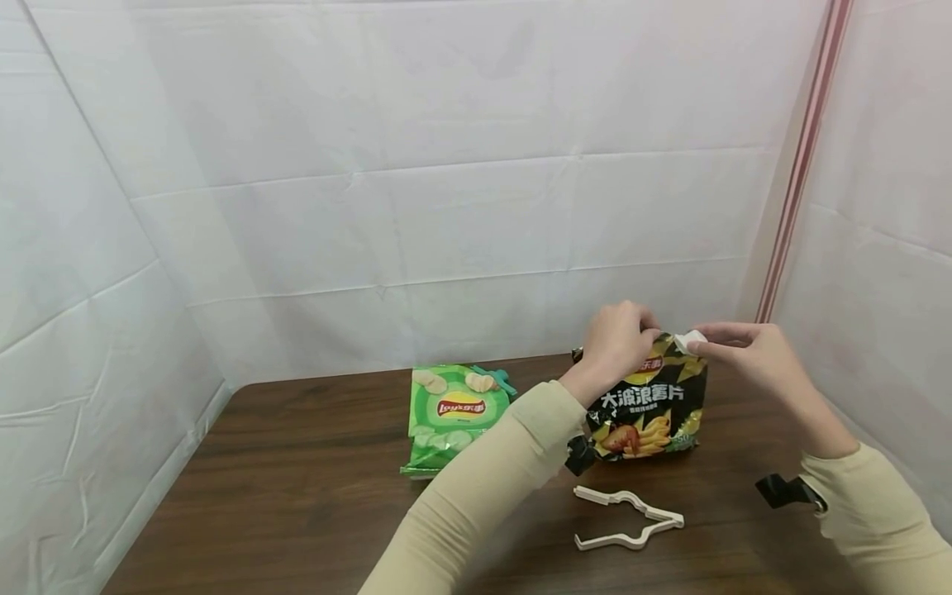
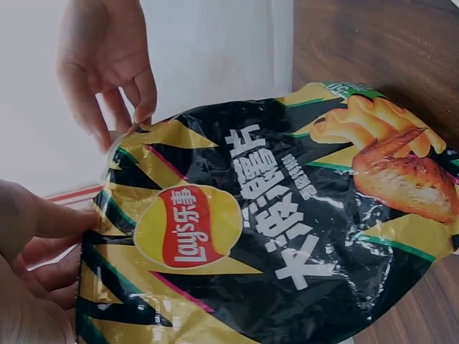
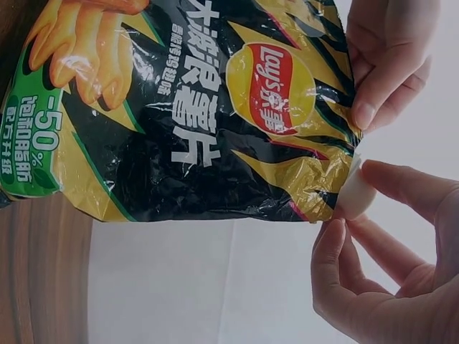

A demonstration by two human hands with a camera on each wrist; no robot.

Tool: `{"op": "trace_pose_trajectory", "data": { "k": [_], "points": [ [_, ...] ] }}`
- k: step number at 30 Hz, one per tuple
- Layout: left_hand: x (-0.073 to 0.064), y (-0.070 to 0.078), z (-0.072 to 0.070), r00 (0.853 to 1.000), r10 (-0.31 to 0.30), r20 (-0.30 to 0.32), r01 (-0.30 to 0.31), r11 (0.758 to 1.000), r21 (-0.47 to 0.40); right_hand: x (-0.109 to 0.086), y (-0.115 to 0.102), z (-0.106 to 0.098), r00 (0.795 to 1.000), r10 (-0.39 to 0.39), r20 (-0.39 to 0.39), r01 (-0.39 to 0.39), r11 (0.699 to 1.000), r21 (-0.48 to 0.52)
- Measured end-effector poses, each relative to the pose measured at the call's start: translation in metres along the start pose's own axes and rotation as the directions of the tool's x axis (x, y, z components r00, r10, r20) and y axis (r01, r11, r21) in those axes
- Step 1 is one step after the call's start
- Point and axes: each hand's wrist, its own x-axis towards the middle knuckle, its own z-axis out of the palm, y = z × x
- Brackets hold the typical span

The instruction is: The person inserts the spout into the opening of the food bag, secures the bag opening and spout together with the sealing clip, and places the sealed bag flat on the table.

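Note:
A black and yellow Lay's chip bag [image 1: 645, 405] stands upright on the table at the right. My left hand [image 1: 616, 339] grips its top edge, with the thumb on the printed side in the left wrist view. At the bag's upper right corner, my right hand [image 1: 760, 357] pinches a small white clip [image 3: 356, 192] between thumb and fingers. The clip touches the bag's edge there; how far it reaches over that edge is hidden. Closer to me, a second white clip [image 1: 673, 519] lies spread apart on the table.
A green Lay's bag [image 1: 449, 426] lies left of the black one, with a teal clip [image 1: 502, 380] at its upper right corner. The dark wooden table [image 1: 297, 479] is bordered by white sheet walls [image 1: 476, 223] at the back and sides.

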Motion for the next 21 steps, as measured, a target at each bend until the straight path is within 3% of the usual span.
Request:
{"op": "trace_pose_trajectory", "data": {
  "k": [6, 15, 21],
  "points": [
    [-0.0013, -0.0032, 0.0049, 1.0, -0.005, -0.018, 0.004, 0.999, -0.041, -0.0005, 0.0003, 0.0007, 1.0, 0.002, 0.01, -0.002, 1.0, 0.012],
    [-0.0001, -0.0026, 0.0054, 0.996, -0.046, 0.079, 0.045, 0.999, 0.021, 0.0001, 0.0036, 0.0005, 1.0, -0.002, 0.018, 0.001, 1.0, 0.005],
    [-0.0009, -0.0064, 0.009, 0.996, -0.014, 0.086, 0.013, 1.0, 0.019, -0.0005, 0.0017, 0.0012, 1.0, 0.006, 0.007, -0.006, 1.0, 0.004]
  ]
}}
